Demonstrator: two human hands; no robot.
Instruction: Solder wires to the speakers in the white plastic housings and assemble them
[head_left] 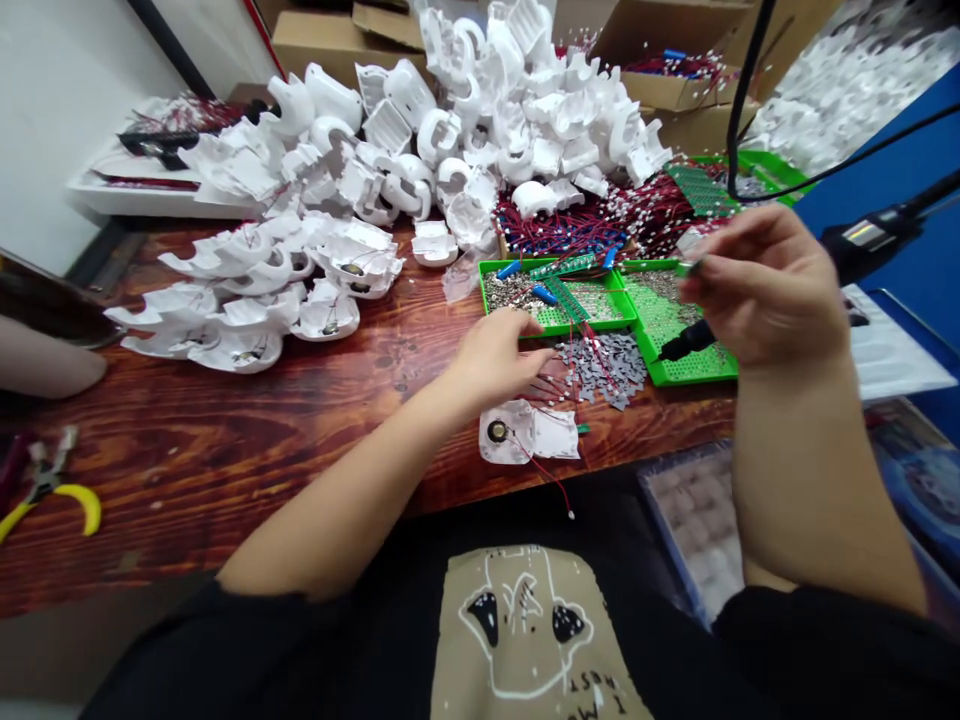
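Note:
My left hand [499, 352] reaches over the table's edge side, its thumb and fingers curved towards thin red wires and a pile of small grey pieces [611, 368]. Whether its fingertips hold anything is unclear. Just below lies an opened white plastic shell [556, 434] with a small round speaker [497, 431] and a red wire. Raised at the right, my right hand [772, 280] pinches a small piece [688, 264] between thumb and index finger. A black electric screwdriver [870, 243] passes behind this hand, its nose pointing down-left; I cannot tell if the palm grips it.
Green trays [654, 375] hold small metal parts, blue cylinders and green circuit boards [564, 298]. White shells [480, 130] are heaped behind, more [240, 350] at left. Yellow-handled pliers [56, 485] lie front left. Wired parts [555, 235] and cardboard boxes [315, 45] stand further back.

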